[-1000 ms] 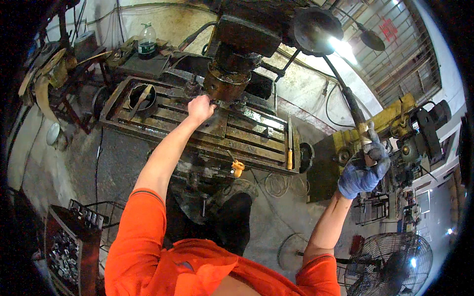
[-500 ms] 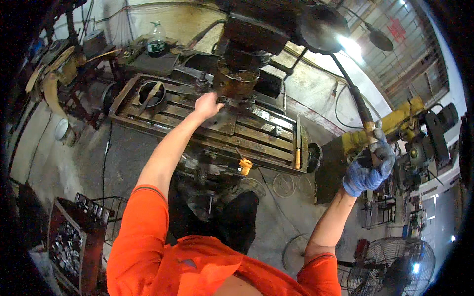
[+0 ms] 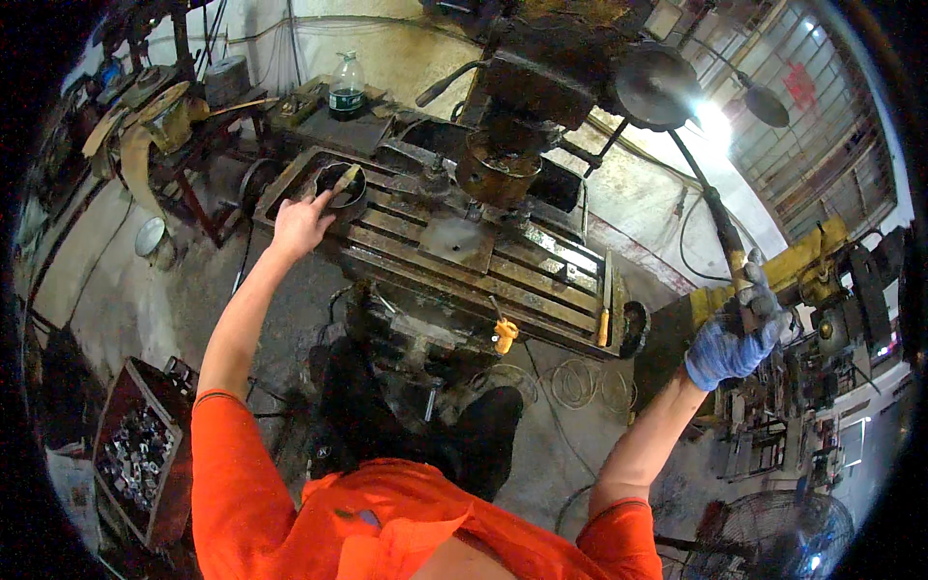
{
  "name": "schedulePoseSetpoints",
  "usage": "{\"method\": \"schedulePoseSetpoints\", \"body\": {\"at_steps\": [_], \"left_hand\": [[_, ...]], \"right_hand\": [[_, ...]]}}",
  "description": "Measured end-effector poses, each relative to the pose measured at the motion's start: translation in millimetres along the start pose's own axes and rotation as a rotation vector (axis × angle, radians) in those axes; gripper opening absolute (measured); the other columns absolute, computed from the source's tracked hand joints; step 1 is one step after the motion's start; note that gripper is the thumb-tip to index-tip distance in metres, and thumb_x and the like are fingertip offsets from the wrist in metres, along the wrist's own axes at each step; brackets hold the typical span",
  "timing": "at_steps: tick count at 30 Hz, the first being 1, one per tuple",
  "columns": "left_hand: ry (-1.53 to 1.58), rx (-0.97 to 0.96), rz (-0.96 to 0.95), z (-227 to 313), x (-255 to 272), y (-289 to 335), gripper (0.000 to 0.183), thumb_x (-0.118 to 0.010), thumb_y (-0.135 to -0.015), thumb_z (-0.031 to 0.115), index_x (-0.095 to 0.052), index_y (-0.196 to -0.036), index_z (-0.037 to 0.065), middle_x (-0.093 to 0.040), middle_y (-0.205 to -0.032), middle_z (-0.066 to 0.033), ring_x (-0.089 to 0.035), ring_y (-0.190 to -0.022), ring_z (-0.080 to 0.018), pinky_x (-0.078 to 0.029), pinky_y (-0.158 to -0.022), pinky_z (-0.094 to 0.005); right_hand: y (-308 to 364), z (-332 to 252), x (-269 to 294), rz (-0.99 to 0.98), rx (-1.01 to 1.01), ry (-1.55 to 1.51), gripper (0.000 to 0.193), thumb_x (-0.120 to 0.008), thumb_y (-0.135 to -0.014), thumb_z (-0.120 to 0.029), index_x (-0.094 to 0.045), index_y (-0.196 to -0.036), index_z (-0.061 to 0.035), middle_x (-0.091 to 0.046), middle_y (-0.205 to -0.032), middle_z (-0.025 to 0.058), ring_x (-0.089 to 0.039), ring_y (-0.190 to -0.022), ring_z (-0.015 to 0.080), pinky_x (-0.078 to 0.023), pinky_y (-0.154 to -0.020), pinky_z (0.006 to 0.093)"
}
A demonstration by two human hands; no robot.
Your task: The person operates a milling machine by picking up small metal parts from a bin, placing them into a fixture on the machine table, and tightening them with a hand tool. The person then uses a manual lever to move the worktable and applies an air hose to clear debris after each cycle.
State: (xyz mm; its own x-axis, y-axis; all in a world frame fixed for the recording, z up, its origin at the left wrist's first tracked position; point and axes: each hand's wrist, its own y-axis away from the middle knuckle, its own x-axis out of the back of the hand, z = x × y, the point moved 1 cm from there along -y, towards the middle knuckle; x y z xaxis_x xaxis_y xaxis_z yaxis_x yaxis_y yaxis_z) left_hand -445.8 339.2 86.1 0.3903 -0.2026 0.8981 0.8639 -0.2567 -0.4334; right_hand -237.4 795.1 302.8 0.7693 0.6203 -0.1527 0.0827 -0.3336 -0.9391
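My bare left hand (image 3: 302, 226) is at the left end of the slotted machine table (image 3: 387, 253), beside a dark round pot (image 3: 356, 201). Its index finger and thumb reach out toward a brush (image 3: 345, 180) with a light wooden handle, which leans in the pot. Whether the fingertip touches the handle, I cannot tell. Over on the right, my right hand (image 3: 730, 340), in a blue-grey glove, is closed around the lower end of a long machine lever (image 3: 716, 208). At the middle of the table, a flat metal plate (image 3: 459, 242) lies below the rusty machine head (image 3: 496, 166).
A file (image 3: 605, 314) with a yellow handle lies along the table's right end. At the front edge sits a yellow-handled tool (image 3: 505, 334). A crate of metal parts (image 3: 145, 449) stands low on the left; a fan (image 3: 783, 532) is at lower right. Behind stands a plastic bottle (image 3: 346, 87).
My left hand has moved left, from beneath the machine head to the pot with the brush. My right hand keeps its grip on the lever. The whole view has shifted slightly.
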Motion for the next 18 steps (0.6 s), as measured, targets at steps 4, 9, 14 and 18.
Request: {"method": "schedulePoseSetpoints", "body": {"at_steps": [4,9,14,18], "left_hand": [[0.371,0.238,0.247,-0.1,-4.5,-6.2,0.026,-0.054,-0.083,0.02,-0.06,-0.101,0.003,-0.063,-0.082,-0.0166,-0.06,-0.08,-0.0329,-0.045,-0.068,-0.0407],[0.845,0.21,0.178,73.4,-28.8,-19.2,0.024,-0.052,-0.084,0.018,-0.062,-0.096,0.0,-0.063,-0.086,-0.0193,-0.062,-0.082,-0.0313,-0.047,-0.07,-0.036],[0.903,0.214,0.27,143.2,-56.3,-56.8,0.021,-0.054,-0.082,0.018,-0.062,-0.093,0.002,-0.061,-0.082,-0.0201,-0.059,-0.08,-0.0366,-0.047,-0.069,-0.0411],[0.818,0.217,0.233,167.7,-69.5,-65.0,0.021,-0.053,-0.082,0.017,-0.063,-0.094,0.003,-0.062,-0.083,-0.0197,-0.059,-0.081,-0.0357,-0.048,-0.07,-0.0413]], "right_hand": [[1.4,4.3,-0.5,-0.009,-0.131,-0.458,0.034,-0.041,-0.087,-0.032,-0.04,-0.064,-0.0055,-0.049,-0.069,0.009,-0.052,-0.087,0.0285,-0.024,-0.101,0.051],[1.6,9.2,1.5,-0.004,-0.121,-0.361,0.035,-0.038,-0.087,-0.031,-0.039,-0.063,-0.0062,-0.048,-0.069,0.0097,-0.051,-0.086,0.0287,-0.027,-0.099,0.051],[1.7,6.5,3.2,-0.067,-0.079,-0.401,0.033,-0.039,-0.09,-0.027,-0.037,-0.064,-0.0066,-0.046,-0.07,0.0087,-0.049,-0.086,0.028,-0.03,-0.096,0.0473],[3.7,6.7,3.7,-0.02,-0.118,-0.394,0.033,-0.039,-0.09,-0.026,-0.036,-0.064,-0.0065,-0.046,-0.069,0.0089,-0.049,-0.086,0.0281,-0.03,-0.096,0.0472]]}}
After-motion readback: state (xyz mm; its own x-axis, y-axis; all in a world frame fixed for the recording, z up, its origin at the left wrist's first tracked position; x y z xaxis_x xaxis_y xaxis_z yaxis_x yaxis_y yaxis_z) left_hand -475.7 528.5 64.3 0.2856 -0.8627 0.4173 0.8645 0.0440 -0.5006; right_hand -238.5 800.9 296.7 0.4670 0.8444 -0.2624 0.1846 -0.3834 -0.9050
